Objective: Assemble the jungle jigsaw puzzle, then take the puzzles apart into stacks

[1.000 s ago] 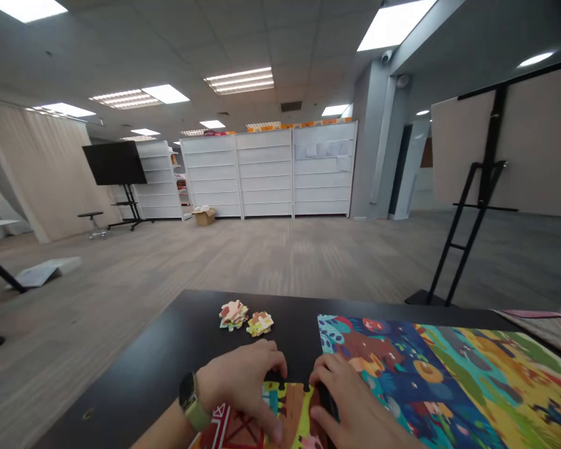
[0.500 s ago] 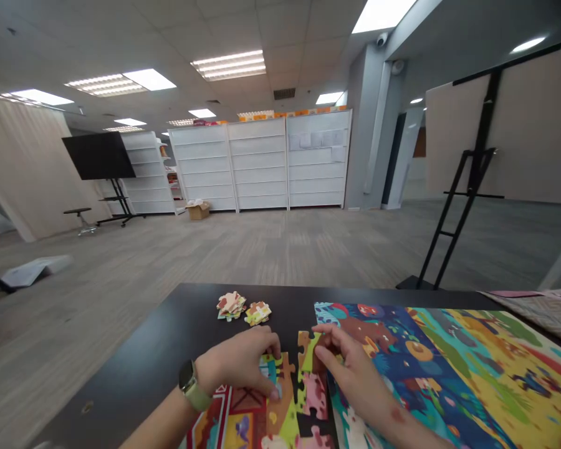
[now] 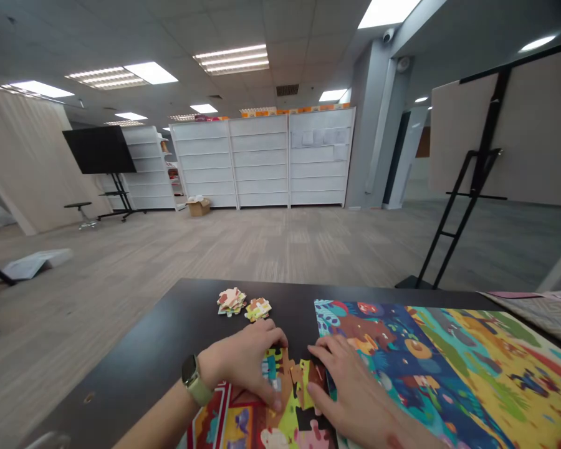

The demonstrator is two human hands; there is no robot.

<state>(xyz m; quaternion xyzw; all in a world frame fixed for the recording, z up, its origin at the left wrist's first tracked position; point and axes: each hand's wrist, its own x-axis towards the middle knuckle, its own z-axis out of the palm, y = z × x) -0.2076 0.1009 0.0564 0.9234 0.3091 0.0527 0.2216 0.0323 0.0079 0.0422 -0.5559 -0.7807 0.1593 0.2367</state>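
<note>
My left hand (image 3: pixel 250 362), with a green-banded watch on its wrist, lies over the upper part of a colourful puzzle section (image 3: pixel 243 424); its fingers are apart and press on the pieces. My right hand (image 3: pixel 350 386) grips a joined strip of yellow-green and brown pieces (image 3: pixel 305 383) between thumb and fingers. The strip meets or overlaps the section's right edge; whether it is interlocked I cannot tell. Pink pieces (image 3: pixel 312 436) lie below it, partly hidden by my right hand.
Two small piles of loose pieces, one pile (image 3: pixel 231 301) left of the other (image 3: pixel 258 309), lie on the black table (image 3: pixel 168 330). A blue and yellow illustrated sheet (image 3: pixel 449 368) covers the right side. Patterned fabric (image 3: pixel 537 315) lies at the far right.
My right hand has moved down and slightly left with the strip, closing the gap to the left section. My left hand has shifted slightly right and stays on the pieces.
</note>
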